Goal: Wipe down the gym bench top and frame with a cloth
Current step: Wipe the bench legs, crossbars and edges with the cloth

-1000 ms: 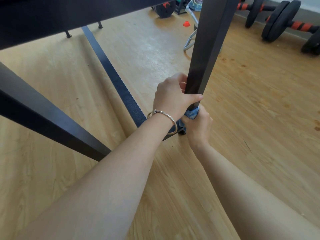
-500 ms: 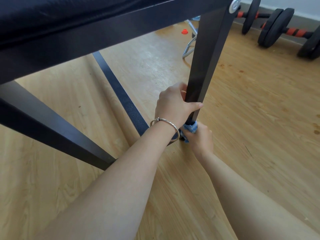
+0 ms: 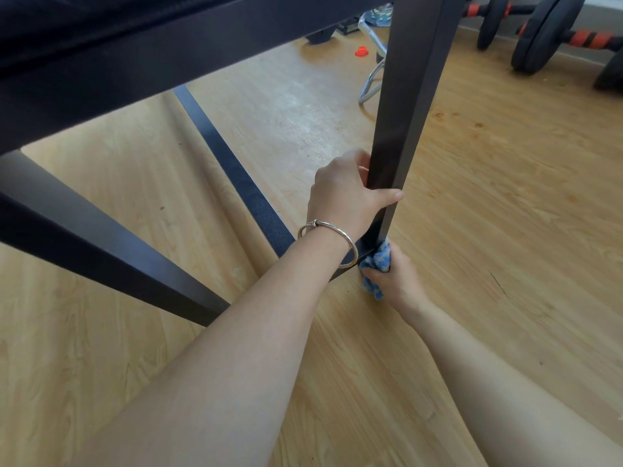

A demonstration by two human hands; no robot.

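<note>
Head view: open wood floor [image 3: 505,214] surrounds the bench leg [image 3: 404,123]. Left hand [image 3: 344,197] clasps it low — right hand [image 3: 394,278] grips the blue cloth [image 3: 379,261] against its foot.

I saw a black bench leg [image 3: 404,123] and a mottled blue-and-white cloth [image 3: 377,264] over pale wood-grain floor [image 3: 505,203]. A silver bangle [image 3: 328,237] glinted; the black dumbbells [image 3: 546,32] had orange-and-black striped handles, with a small red object [image 3: 361,51] nearby
</note>
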